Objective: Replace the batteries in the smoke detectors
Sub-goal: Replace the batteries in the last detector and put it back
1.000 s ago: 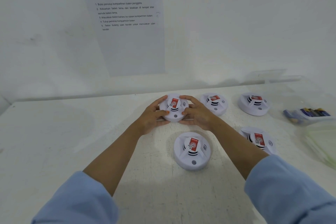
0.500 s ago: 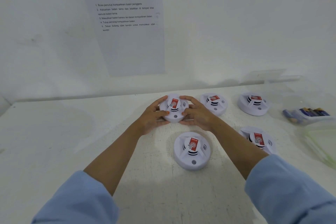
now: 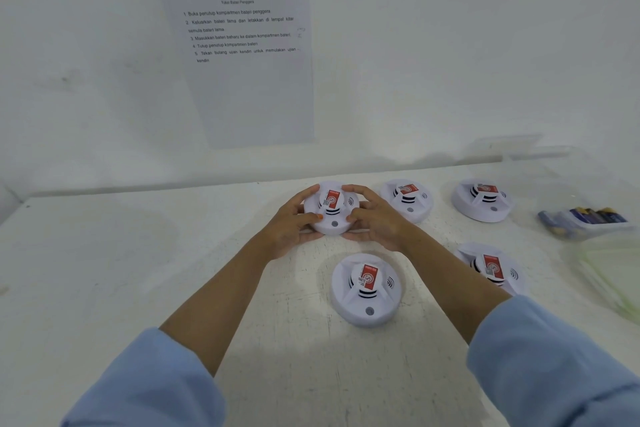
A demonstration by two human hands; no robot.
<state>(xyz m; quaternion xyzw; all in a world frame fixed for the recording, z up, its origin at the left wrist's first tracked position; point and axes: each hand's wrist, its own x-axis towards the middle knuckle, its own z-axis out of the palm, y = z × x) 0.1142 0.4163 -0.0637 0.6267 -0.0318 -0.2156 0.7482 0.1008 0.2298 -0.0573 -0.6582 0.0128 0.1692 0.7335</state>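
Several round white smoke detectors with red labels lie on the white table (image 3: 104, 270). Both hands grip the far middle smoke detector (image 3: 331, 209): my left hand (image 3: 294, 224) holds its left side and my right hand (image 3: 375, 218) holds its right side, fingers curled over the rim. Another detector (image 3: 366, 289) lies nearer to me, between my forearms. Two more detectors (image 3: 407, 199) (image 3: 483, 199) sit in the far row to the right, and one detector (image 3: 491, 269) lies partly behind my right forearm.
A clear tray of batteries (image 3: 585, 218) sits at the right edge, with a stack of clear plastic lids or trays (image 3: 609, 274) in front of it. A printed instruction sheet (image 3: 242, 45) hangs on the wall behind the table.
Both hands stay on the far middle detector with barely any shift; nothing else on the table has moved.
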